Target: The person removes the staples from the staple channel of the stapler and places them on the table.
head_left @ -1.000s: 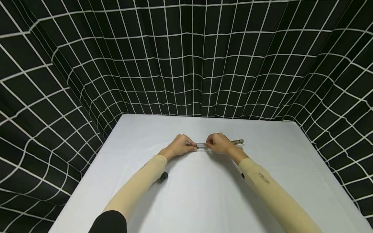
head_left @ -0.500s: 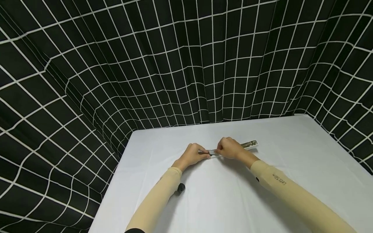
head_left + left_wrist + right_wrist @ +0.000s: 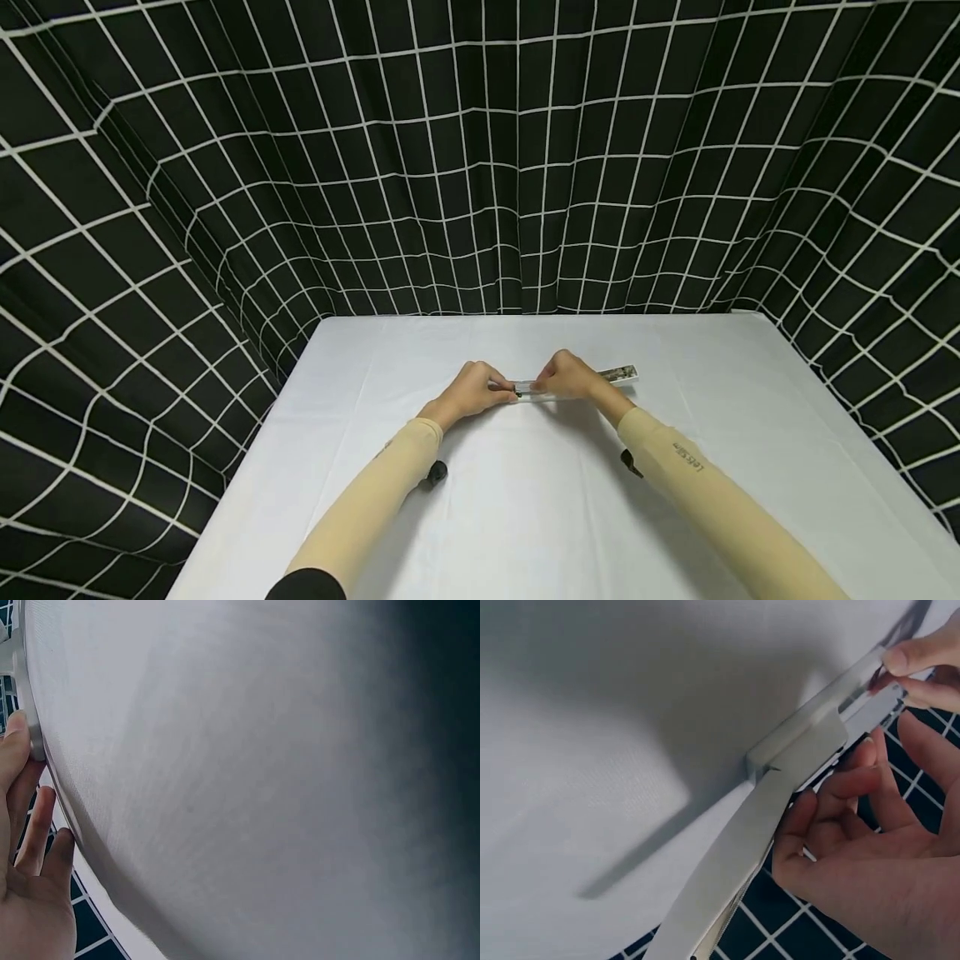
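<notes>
A long slim white case (image 3: 618, 374) lies across the far half of the table, its right part patterned in brown. At its left is a clear section (image 3: 522, 387). My left hand (image 3: 468, 388) pinches the left end between thumb and fingers. Close to it, my right hand (image 3: 566, 375) holds the middle with curled fingers, covering part of it. In the right wrist view, a white boxy part (image 3: 802, 742) has a long narrow white piece (image 3: 720, 877) reaching toward the lower left. The left wrist view catches only the left hand (image 3: 37, 907) at its edge.
A white cloth covers the table (image 3: 525, 500). Dark curtain (image 3: 480, 167) with a white grid surrounds its back and sides. Small black objects (image 3: 437, 472) show beside the forearms, which wear beige sleeves (image 3: 367, 500).
The head view swings and then returns, shifting everything in the picture. Both hands stay on the slim case, with little visible change in their grip or spacing.
</notes>
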Demonstrator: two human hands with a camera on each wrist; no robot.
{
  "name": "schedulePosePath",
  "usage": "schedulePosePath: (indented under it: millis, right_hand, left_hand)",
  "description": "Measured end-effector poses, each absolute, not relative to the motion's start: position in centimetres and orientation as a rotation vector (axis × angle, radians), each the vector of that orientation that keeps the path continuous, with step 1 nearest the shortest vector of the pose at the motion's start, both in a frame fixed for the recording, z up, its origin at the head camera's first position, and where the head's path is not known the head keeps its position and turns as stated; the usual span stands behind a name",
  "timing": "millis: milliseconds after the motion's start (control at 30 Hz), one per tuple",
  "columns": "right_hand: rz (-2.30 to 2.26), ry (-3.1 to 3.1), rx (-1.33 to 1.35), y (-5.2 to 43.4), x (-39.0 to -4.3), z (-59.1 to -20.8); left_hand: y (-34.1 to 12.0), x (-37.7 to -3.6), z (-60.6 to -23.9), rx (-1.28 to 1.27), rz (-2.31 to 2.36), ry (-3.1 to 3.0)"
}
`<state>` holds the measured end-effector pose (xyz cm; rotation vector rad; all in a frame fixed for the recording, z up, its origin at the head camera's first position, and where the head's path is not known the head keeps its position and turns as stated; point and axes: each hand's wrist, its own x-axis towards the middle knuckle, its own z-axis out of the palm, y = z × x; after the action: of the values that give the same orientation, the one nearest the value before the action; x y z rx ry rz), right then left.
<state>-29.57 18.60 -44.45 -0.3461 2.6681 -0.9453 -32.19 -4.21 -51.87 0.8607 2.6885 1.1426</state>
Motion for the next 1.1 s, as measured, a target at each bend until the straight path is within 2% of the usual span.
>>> schedulePosePath:
  millis: [300, 700, 1100]
  right_hand:
    - [-0.962, 2.759, -0.293, 18.2, -29.5, -45.4]
    - [-1.022, 2.757, -0.234, 17.7, -29.5, -45.6]
    - [-1.084, 2.759, -0.228, 18.5, -29.0, -43.8]
  left_hand:
    - [-4.3, -32.1, -52.0, 0.796, 1.149, 2.659]
    - [-4.4, -32.2, -51.9, 0.832, 1.141, 2.669]
    - [-4.3, -32.3, -52.0, 0.839, 1.124, 2.685]
